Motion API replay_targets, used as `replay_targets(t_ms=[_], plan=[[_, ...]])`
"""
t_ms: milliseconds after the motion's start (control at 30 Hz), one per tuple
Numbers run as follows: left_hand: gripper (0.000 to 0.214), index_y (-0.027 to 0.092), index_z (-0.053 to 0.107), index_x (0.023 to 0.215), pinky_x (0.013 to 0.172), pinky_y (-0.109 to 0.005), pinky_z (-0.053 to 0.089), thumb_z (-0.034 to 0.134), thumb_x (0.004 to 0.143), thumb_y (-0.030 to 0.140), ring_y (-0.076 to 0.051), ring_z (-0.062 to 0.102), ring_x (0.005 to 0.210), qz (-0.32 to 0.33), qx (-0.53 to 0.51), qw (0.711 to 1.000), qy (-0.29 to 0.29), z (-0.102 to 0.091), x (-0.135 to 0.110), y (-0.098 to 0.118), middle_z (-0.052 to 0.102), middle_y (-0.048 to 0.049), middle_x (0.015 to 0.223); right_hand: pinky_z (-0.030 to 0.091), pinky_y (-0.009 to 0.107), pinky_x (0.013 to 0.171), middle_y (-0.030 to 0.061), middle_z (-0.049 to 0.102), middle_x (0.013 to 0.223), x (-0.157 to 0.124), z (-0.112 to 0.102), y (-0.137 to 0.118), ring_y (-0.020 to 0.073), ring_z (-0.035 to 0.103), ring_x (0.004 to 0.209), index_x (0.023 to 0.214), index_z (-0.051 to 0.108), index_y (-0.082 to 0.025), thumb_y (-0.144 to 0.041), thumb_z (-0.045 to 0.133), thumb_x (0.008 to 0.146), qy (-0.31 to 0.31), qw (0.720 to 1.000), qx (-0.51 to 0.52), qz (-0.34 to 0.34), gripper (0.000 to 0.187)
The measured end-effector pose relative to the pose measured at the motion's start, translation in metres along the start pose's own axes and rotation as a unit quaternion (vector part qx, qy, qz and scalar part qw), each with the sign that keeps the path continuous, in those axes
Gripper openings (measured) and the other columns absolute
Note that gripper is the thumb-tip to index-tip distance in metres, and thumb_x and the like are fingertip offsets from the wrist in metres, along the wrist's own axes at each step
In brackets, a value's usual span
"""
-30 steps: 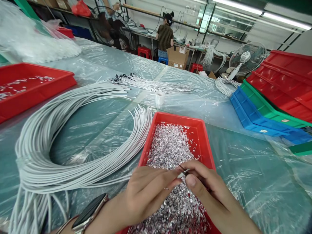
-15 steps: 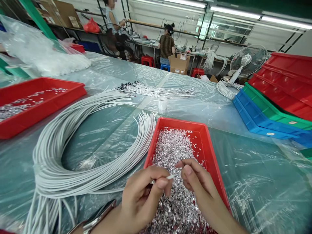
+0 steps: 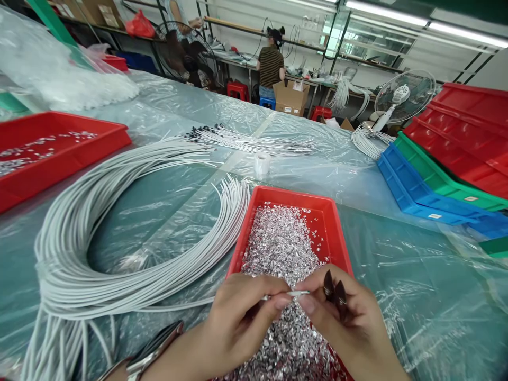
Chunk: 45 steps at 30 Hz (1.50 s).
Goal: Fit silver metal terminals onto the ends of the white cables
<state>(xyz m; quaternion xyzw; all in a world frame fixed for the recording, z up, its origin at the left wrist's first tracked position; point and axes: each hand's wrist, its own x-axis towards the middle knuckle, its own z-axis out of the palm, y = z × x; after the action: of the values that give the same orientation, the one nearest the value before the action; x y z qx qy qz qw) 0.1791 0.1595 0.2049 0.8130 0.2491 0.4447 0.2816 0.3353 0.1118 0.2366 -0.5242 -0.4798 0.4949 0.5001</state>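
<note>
My left hand (image 3: 254, 312) pinches a white cable (image 3: 298, 292) close to its end, the short tip poking out beyond thumb and forefinger. At that tip, the thumb and forefinger of my right hand (image 3: 349, 312) close in from the other side. A small dark tool with two pointed blades (image 3: 334, 292) sticks out of my right hand's curled fingers; its rest is hidden in the palm. Both hands are above a red tray (image 3: 337, 233) holding a heap of silvery foil scraps (image 3: 273, 243). Left of it lies a big coil of white cables (image 3: 71, 264).
Another red tray (image 3: 67, 169) with scraps is at left. Behind are a bundle of thin cables with black ends (image 3: 254, 142) and a white roll (image 3: 262, 164). Stacked crates (image 3: 448, 180) stand at right. A co-worker (image 3: 270, 66) is in the background, near a fan (image 3: 400, 95).
My right hand has come to the cable tip and turned, so the dark two-bladed tool now shows. My left hand has shifted slightly right. The view has tilted a little.
</note>
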Motion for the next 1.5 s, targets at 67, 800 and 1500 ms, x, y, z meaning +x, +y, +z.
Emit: replay_targets(t_ms=[67,800,1500], plan=[[0.011,0.019,0.052,0.086,0.047,-0.022,0.04,0.045,0.093,0.016,-0.01,0.055,0.047,0.006,0.004,1.0,0.002,0.0,0.001,0.0,0.059,0.0022,0.059,0.019,0.025,0.043,-0.0079,0.033,0.055,-0.001,0.0,-0.002,0.011,0.024,0.047,0.075,0.063,-0.028,-0.025,0.063,0.078,0.003,1.0,0.016,0.022,0.004],[0.016,0.016,0.055,0.086,0.045,-0.021,0.039,0.043,0.095,0.02,-0.008,0.053,0.046,0.025,-0.015,1.0,-0.012,0.001,0.004,-0.004,0.06,0.0031,0.058,0.015,0.027,0.045,-0.0067,0.044,0.053,0.007,-0.012,-0.006,0.0094,0.026,0.048,0.063,0.064,-0.024,-0.019,0.07,0.066,-0.057,0.981,0.12,0.142,0.009],[0.014,0.018,0.055,0.083,0.043,-0.02,0.037,0.045,0.093,0.019,-0.008,0.05,0.044,-0.032,-0.035,0.999,-0.027,0.001,0.005,-0.002,0.054,0.0041,0.053,0.014,0.028,0.045,-0.008,0.033,0.052,0.003,-0.006,-0.012,0.0102,0.02,0.048,0.067,0.063,-0.023,-0.026,0.065,0.072,-0.004,0.996,0.0,0.09,0.006]])
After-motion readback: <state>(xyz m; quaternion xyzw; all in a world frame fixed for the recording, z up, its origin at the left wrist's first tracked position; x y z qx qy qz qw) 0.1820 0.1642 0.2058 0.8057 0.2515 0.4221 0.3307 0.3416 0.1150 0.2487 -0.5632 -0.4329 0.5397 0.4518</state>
